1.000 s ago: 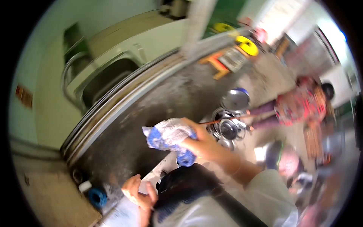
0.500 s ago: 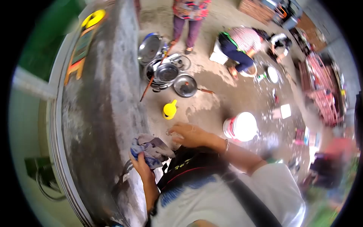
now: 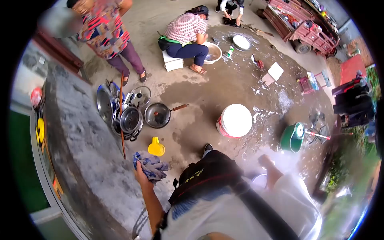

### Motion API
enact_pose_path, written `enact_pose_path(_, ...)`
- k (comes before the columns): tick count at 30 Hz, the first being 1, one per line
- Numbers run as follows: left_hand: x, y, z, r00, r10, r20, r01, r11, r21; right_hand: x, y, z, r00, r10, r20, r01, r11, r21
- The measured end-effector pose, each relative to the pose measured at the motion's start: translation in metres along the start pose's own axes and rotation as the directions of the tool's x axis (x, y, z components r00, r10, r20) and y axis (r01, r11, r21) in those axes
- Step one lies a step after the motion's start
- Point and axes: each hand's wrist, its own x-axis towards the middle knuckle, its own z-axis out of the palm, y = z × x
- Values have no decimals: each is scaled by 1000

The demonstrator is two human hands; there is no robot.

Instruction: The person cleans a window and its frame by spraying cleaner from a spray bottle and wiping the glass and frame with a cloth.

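Cloth, blue and grey, is bunching softly in the left hand; grasping is done, while unfolding is remaining undone. The right hand is blurring out to the side, so its grip cannot be told. Beyond the cloth, a yellow jug is standing on rough, partly wet floor, near a round, wooden-handled pan and piled, shiny pots. Farther off, a seated person is leaning over a round basin.
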Motion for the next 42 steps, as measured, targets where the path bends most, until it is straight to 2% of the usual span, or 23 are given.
enact_pose_path(3,43,-40,10,993,-120,-13,120,992,49,18,14,-31,930,52,364,-71,997,41)
enact_pose_path(5,60,-63,29,973,-230,-19,230,973,34,55,16,-50,930,176,323,-220,970,107)
enact_pose_path(6,69,-74,31,973,-231,-15,231,972,44,70,8,-70,857,381,346,-514,606,607)
enact_pose_path(7,82,-87,28,945,-326,-30,327,944,38,87,1,-88,724,497,478,-532,-37,846)
enact_pose_path(10,126,-118,15,883,-465,-66,468,882,53,150,-6,-112,767,485,420,-441,-76,894)
enact_pose_path(12,152,-119,17,858,-510,-66,514,853,93,181,-8,-143,824,541,171,-357,260,897)
enact_pose_path(14,181,-113,28,795,-601,-78,606,783,143,202,1,-171,821,535,201,-380,247,891)
enact_pose_path(16,210,-99,45,870,-482,108,331,731,596,221,13,-192,817,536,213,-297,73,952)
enact_pose_path(17,230,-93,58,867,-487,109,329,722,609,237,21,-159,809,551,203,-254,15,967)
enact_pose_path(20,278,-72,125,840,-541,49,442,733,516,242,43,-161,710,559,428,-497,-33,867)
enact_pose_path(22,321,-68,165,801,-574,-170,573,651,498,245,48,-133,671,581,461,-519,-76,852)
enact_pose_path(24,341,-50,223,899,-437,-42,364,689,627,236,48,-169,656,562,504,-492,-188,850)
enact_pose_path(26,364,-44,274,899,-430,-84,377,660,650,238,47,-194,639,565,522,-449,-277,850)
enact_pose_path(29,417,-52,321,869,-490,67,312,649,693,253,51,-188,603,573,555,-439,-342,831)
enact_pose_path(31,436,-57,355,889,-453,70,257,618,743,262,61,-192,587,502,635,-466,-432,772)
enact_pose_path(32,446,-65,376,904,-419,83,206,598,775,274,63,-144,592,393,703,-460,-552,696)
enact_pose_path(34,459,-82,410,923,-370,105,161,620,768,287,93,-180,562,349,750,-601,-451,660)
enact_pose_path(35,452,-82,441,914,-406,7,247,570,783,297,111,-175,559,346,753,-603,-453,656)
enact_pose_path(36,451,-86,459,894,-438,-96,337,516,788,304,130,-170,639,406,653,-575,-312,756)
enact_pose_path(37,449,-96,476,878,-473,-73,364,559,745,310,152,-160,714,442,542,-531,-162,832)
enact_pose_path(38,452,-111,497,874,-479,-84,372,549,748,321,182,-164,710,435,553,-541,-166,825)
enact_pose_path(40,454,-129,534,828,-529,-188,415,350,840,347,251,-186,642,466,609,-590,-207,780)
enact_pose_path(42,465,-155,582,862,-472,-185,322,228,919,373,317,-193,671,610,422,-547,22,837)
